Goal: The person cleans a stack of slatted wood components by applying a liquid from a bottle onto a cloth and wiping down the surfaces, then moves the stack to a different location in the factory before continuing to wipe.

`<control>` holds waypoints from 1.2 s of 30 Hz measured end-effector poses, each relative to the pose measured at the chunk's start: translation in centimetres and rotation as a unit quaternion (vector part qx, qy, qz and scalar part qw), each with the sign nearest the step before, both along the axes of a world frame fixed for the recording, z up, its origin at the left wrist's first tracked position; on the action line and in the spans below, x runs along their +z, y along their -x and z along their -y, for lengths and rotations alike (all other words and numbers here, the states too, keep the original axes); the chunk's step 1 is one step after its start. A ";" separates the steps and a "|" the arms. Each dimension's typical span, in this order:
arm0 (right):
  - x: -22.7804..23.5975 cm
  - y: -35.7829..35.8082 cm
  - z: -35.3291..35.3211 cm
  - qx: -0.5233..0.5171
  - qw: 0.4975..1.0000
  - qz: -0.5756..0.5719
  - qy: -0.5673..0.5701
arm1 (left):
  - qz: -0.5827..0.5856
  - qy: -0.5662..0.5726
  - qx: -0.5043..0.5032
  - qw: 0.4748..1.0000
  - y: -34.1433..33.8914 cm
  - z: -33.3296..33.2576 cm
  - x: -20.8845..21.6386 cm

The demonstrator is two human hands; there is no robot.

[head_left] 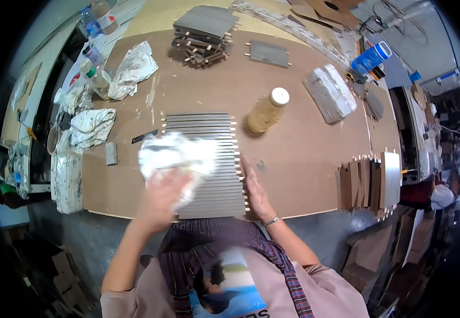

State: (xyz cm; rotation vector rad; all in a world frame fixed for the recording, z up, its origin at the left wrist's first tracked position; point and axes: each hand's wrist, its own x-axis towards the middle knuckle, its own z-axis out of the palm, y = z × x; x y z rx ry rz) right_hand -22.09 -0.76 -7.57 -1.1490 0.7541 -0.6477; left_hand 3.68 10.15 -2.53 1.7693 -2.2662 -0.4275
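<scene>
Head view: a tight row of grey slats (211,204) lies before me on the brown tabletop (299,175), its near end at the edge by my waist. The slats seem to stand on their narrow edges, side by side, with pale pegs (233,130) sticking out at both ends. Each slat's long axis runs from left to right, so the pegs point sideways; the row itself stretches straight away from me.

My left hand (169,185) lies over a bunched white cloth (179,151) on the left part of the row. Both are blurred, so I cannot tell whether my fingers pinch the cloth or just press it down. My right hand (256,191) is held out flat, fingers straight and pointing away from me, along the right-hand pegs; I judge that it braces the row against a sideways push from the cloth. Packing the slats so closely probably lets one pass of the cloth cover many edges.

A bottle (264,114) with a white cap stands right of the row, likely there for easy reach. A black knife (144,137) lies just beside the row's left side, and a small grey block (111,153) sits farther left. Beyond the row are a stack of panels (203,21) and one loose panel (268,53).
</scene>
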 end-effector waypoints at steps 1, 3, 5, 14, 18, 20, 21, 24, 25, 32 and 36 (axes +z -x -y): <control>-0.4 -0.1 -0.3 -0.002 1.000 0.016 0.007 | 0.025 0.019 0.082 0.996 -1.0 -0.1 0.6; -1.0 -0.4 -0.8 -0.015 1.000 0.014 0.008 | -0.022 0.018 0.087 0.996 -0.8 0.4 1.6; -0.7 -0.9 -1.0 -0.010 0.999 -0.014 0.051 | -0.030 0.008 -0.002 1.000 2.7 1.6 2.3; -1.4 -0.8 -1.3 -0.032 0.986 -0.081 0.141 | 0.014 -0.011 -0.033 0.999 3.4 1.0 1.6; -2.6 -0.3 -1.4 -0.014 0.985 -0.114 0.131 | -0.020 -0.018 -0.096 0.995 6.4 3.6 2.2; -2.4 0.3 -1.1 -0.023 0.990 -0.102 0.097 | -0.002 -0.016 -0.084 0.996 5.2 3.8 2.6; -2.0 0.4 -1.0 -0.039 0.994 -0.063 0.081 | 0.022 0.016 -0.062 0.998 3.7 2.8 1.3; -2.8 0.0 -2.1 -0.059 0.994 -0.086 -0.036 | 0.010 0.010 -0.059 0.998 4.5 3.4 2.4; -2.9 -0.3 -2.1 -0.056 0.991 -0.100 -0.072 | 0.003 0.022 -0.082 0.996 5.6 4.2 2.5; -5.2 -0.1 -1.8 -0.055 0.992 -0.069 0.091 | 0.067 0.025 -0.107 0.992 4.3 4.6 2.7; -4.9 -0.6 -1.6 -0.040 0.998 -0.030 0.038 | 0.046 0.033 -0.142 0.988 7.0 6.6 2.7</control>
